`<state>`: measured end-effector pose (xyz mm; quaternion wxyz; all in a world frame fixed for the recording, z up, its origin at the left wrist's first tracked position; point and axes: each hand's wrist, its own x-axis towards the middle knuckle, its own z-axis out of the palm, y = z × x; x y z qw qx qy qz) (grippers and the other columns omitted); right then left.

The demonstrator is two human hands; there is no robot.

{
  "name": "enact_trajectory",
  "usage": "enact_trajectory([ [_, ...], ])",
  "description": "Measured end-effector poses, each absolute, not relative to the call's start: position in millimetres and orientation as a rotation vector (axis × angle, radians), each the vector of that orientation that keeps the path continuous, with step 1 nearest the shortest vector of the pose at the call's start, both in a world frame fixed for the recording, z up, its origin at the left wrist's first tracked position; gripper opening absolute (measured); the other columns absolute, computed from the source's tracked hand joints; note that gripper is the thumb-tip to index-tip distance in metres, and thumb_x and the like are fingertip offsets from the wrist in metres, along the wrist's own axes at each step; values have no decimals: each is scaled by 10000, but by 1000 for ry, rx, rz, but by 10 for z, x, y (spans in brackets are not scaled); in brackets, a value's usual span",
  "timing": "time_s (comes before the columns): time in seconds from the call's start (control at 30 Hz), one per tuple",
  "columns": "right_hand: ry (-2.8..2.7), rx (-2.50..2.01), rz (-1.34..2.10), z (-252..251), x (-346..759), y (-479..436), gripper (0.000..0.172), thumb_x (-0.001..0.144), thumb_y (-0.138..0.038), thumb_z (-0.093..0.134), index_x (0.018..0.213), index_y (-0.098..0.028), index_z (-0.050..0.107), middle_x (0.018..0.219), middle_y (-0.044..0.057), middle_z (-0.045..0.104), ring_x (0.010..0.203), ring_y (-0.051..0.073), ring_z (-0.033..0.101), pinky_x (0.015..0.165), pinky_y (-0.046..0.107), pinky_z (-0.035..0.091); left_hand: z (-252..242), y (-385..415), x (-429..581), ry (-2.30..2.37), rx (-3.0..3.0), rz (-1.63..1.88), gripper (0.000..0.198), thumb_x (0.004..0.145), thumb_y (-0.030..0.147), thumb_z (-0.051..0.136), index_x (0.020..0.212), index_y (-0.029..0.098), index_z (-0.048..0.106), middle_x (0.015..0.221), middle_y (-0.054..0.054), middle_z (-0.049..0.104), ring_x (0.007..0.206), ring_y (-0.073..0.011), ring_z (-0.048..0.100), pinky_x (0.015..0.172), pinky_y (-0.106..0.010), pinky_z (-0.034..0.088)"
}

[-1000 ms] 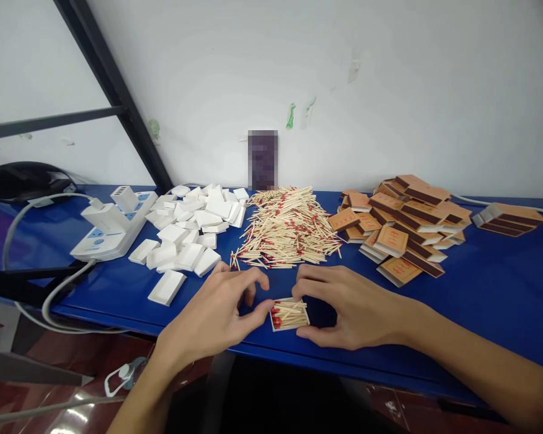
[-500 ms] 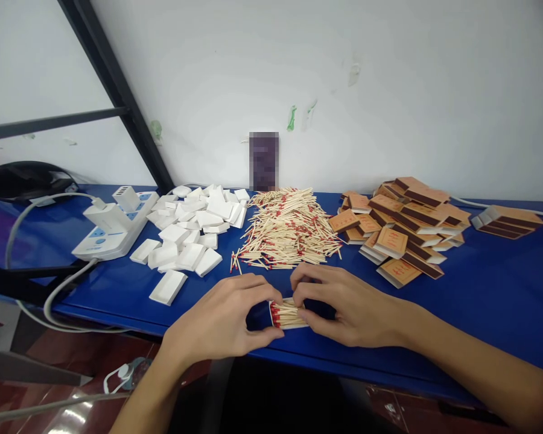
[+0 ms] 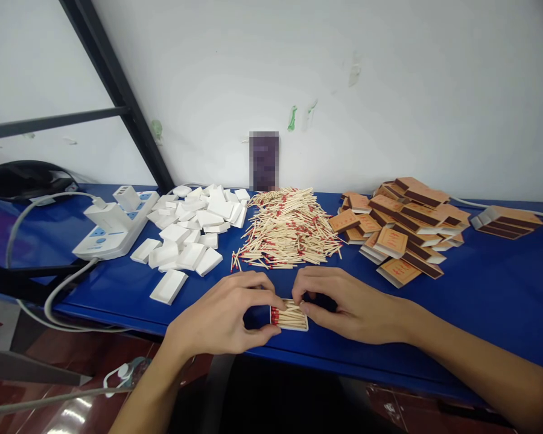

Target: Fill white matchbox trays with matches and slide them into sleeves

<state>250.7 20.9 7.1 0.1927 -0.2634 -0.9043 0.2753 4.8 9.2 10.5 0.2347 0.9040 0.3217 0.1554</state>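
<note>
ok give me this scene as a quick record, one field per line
left hand: curved about the left end of the tray; grip unclear
right hand: fingers near the far right corner, over the matches
tray contents: matches, red heads mostly left
surface: blue table
beyond tray: match pile
left of pile: heaped white trays, then power strip
right of pile: heaped sleeves

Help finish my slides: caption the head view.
Left hand and right hand at a match-filled tray before a match pile.
</note>
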Motion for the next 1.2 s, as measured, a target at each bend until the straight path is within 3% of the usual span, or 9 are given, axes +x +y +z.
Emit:
enact_trajectory([
  [0.13, -2517, -744, 814, 68, 2511, 227, 86, 930, -132, 519, 942, -190, 580, 839, -14, 566, 758, 121, 505, 695, 254, 393, 96, 100, 53, 870, 2465, 433, 182, 845, 246, 700, 1025, 241, 683, 1025, -4, 606, 894, -151, 596, 837, -274, 443],
  [0.33, -2501, -756, 944, 76, 2517, 249, 46, 961, -235, 552, 966, -204, 586, 869, -19, 596, 761, 121, 499, 700, 253, 398, 87, 112, 54, 859, 2441, 416, 333, 851, 235, 682, 1176, 303, 661, 1041, 5, 606, 940, -158, 594, 869, -282, 445],
  [0.97, -2420, -849, 910, 15, 2447, 246, 98, 963, -203, 517, 915, -192, 602, 755, -32, 575, 639, 100, 479, 603, 233, 379, 62, 112, 47, 848, 2496, 452, 187, 841, 247, 698, 1028, 252, 706, 1029, -1, 604, 910, -150, 594, 848, -277, 420],
  [1.2, -2400, -928, 928, 26, 2413, 198, 34, 914, -182, 569, 924, -195, 599, 736, -42, 558, 644, 104, 482, 609, 238, 383, 55, 124, 41, 808, 2500, 457, 198, 873, 259, 691, 1069, 280, 709, 1082, 6, 619, 958, -147, 602, 867, -279, 412],
])
